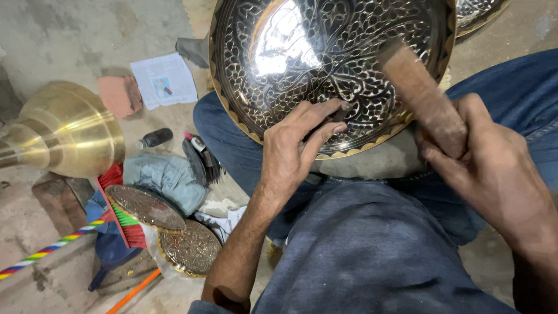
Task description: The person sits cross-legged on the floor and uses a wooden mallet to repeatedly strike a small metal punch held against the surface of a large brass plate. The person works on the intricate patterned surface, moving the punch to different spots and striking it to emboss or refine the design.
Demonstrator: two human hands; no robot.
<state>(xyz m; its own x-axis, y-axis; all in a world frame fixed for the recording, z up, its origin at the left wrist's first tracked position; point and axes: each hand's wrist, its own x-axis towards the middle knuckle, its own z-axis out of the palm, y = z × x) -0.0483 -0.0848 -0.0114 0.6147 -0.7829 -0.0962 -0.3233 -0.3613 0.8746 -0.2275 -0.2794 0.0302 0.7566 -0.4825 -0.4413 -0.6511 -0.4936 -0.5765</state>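
Observation:
A large round brass plate [325, 52] with dark engraved floral patterns rests tilted on my lap, against my blue-trousered legs. My left hand [293, 148] pinches a small dark chisel [343, 109] against the plate's lower part, fingertips touching the metal. My right hand [494, 168] grips a brown wooden mallet [421, 96], whose head hangs just above and to the right of the chisel, over the plate's lower right rim.
On the concrete floor to the left stand a big brass bell-shaped vessel [70, 131], two small engraved round plates [145, 206] [190, 247], a broom with coloured handle [52, 247], a grey cloth [165, 177], a small dark bottle [154, 138], a paper sheet [164, 80] and a brick [119, 94].

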